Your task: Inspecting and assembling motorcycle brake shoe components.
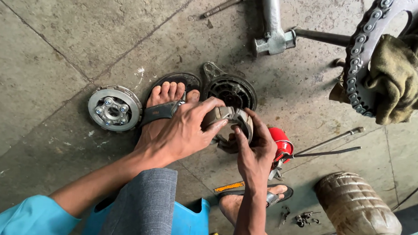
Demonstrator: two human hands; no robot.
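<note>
Both my hands grip a grey metal brake shoe set (231, 117), a round two-piece part held above the concrete floor. My left hand (184, 130) closes over its left side with fingers on top. My right hand (255, 147) pinches its right edge from below. Just behind the part lies a dark round brake plate (231, 89) on the floor. A silver round clutch part with bolts (115, 108) rests to the left of my sandalled left foot (164, 110).
A red oil can (280, 144) sits by my right hand. A chain sprocket (361, 60) with an olive rag (396, 77) is at the upper right, a dirty plastic jar (360, 216) lower right. A long bolt (224, 5) and metal bracket (275, 38) lie at the top.
</note>
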